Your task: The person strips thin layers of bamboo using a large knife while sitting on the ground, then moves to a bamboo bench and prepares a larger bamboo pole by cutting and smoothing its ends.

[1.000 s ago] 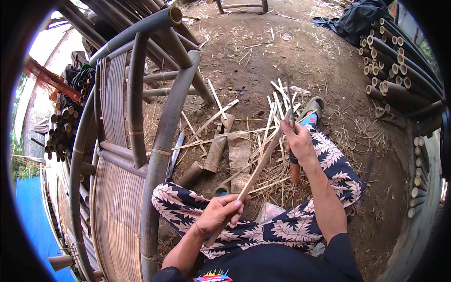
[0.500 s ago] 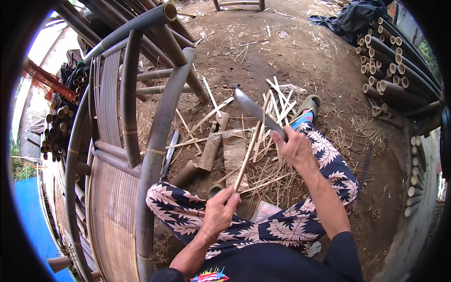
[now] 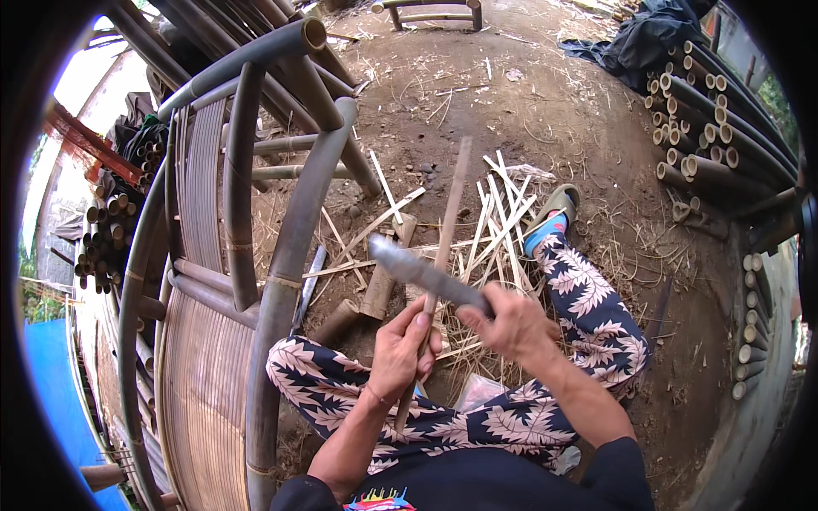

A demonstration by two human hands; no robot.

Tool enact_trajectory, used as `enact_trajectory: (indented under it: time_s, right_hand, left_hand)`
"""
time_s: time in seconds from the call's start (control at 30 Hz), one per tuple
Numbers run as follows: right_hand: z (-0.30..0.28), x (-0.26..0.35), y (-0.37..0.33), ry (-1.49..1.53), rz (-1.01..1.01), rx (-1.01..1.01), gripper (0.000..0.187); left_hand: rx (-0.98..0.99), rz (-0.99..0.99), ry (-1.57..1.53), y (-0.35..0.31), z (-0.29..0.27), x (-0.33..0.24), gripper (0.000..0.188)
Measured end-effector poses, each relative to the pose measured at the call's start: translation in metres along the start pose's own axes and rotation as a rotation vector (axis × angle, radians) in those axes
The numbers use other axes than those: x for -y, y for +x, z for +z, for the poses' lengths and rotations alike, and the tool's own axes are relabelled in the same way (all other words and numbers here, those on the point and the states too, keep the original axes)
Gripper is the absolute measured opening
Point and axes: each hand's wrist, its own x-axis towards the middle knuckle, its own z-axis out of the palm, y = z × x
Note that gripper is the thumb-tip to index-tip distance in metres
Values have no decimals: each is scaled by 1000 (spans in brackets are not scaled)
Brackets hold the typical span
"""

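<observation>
A long bamboo strip (image 3: pixel 453 192) stands up at a slight tilt, and my left hand (image 3: pixel 399 351) is closed around its lower part. Its bottom end passes below the hand, over my lap. In my right hand (image 3: pixel 511 324) is a broad-bladed knife (image 3: pixel 413 271), gripped by the handle. The blade points left and crosses the strip just above my left hand, slightly blurred. Whether the edge touches the strip, I cannot tell. Pale split bamboo strips (image 3: pixel 509 217) lie on the ground beyond my hands, with thin shavings (image 3: pixel 477 328) scattered below them.
Close on the left stands a bamboo chair (image 3: pixel 285 289). Short bamboo pieces (image 3: pixel 336 322) and another long blade (image 3: pixel 311 281) lie beside it. Stacked bamboo poles (image 3: pixel 707 128) fill the right side, and a low bamboo bench (image 3: pixel 434 17) stands far ahead.
My left hand has risen, and the strip now stands more upright and higher. The knife has swung left and down, from beyond the strip to across it near my left hand.
</observation>
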Motion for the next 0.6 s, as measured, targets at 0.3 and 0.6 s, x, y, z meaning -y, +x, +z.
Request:
enact_trajectory:
  time_s: [0.3, 0.6]
  right_hand:
    - [-27, -44, 35, -35, 190, -103, 73]
    - [-39, -47, 53, 1211, 258, -109, 62]
  left_hand:
    - [47, -24, 108, -36, 14, 21, 44]
    - [355, -312, -572, -46, -11, 33, 48]
